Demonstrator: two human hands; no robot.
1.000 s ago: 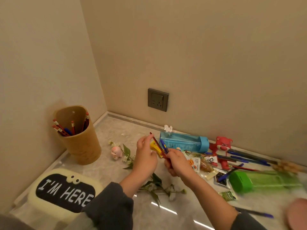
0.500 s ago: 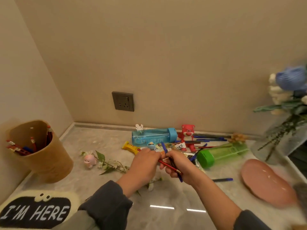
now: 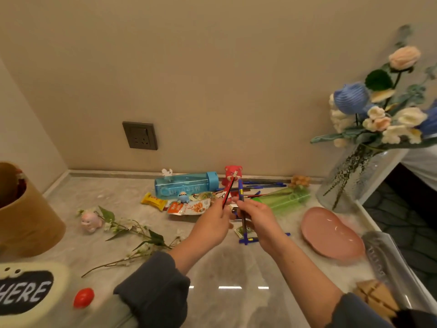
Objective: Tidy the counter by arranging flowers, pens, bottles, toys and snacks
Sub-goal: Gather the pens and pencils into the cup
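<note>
red pencil (image 3: 228,194) and blue pen (image 3: 240,190) held near-upright, blue bottle (image 3: 186,185) and green bottle (image 3: 288,198) on their sides, flower sprig (image 3: 156,237) lying flat

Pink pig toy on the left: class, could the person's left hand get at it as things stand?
Probably yes: the pig toy sits in the open, only a flower sprig beside it. But the left hand pinches a red pencil.

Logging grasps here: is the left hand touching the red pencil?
Touching. The head view shows the left hand pinching the lower end of the red pencil; the right hand holds the blue pen.
</note>
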